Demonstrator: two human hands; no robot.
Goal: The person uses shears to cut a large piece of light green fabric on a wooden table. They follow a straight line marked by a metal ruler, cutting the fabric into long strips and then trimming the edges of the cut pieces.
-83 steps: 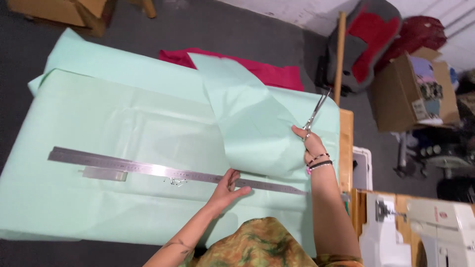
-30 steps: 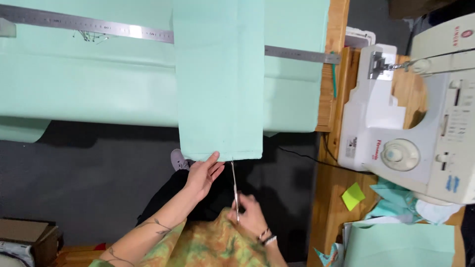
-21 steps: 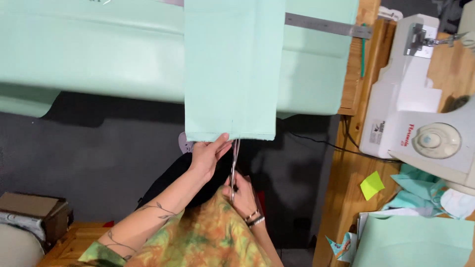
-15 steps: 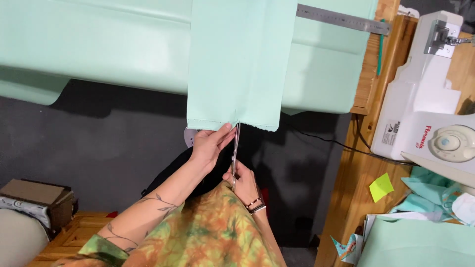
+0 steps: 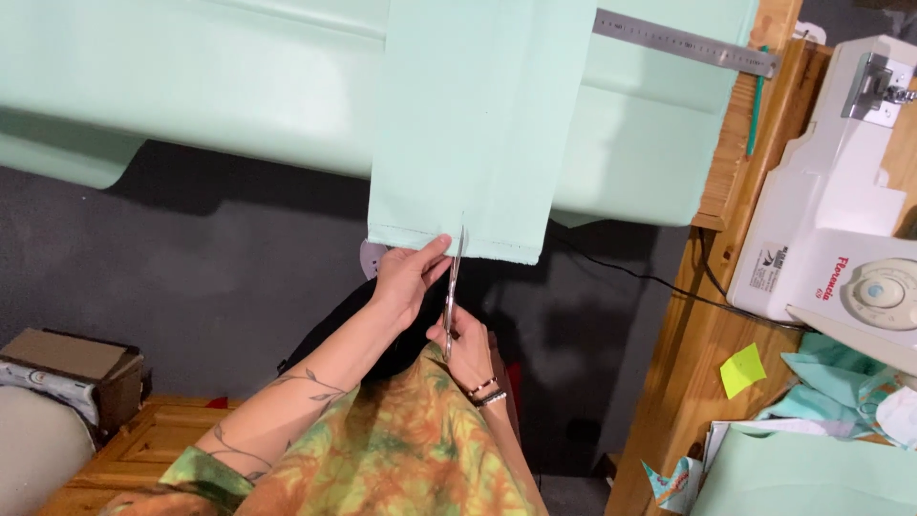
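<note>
Below the table, left hand (image 5: 406, 279) pinches fabric (image 5: 473, 124); right hand (image 5: 468, 344) grips half-hidden scissors (image 5: 451, 287).

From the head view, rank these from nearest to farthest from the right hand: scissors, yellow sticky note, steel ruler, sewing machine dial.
1. Scissors: held in the right hand, blades up at the fabric's hem.
2. Yellow sticky note: on the wooden bench to the right.
3. Steel ruler: top of the view, on the fabric.
4. Sewing machine dial: far right.
</note>
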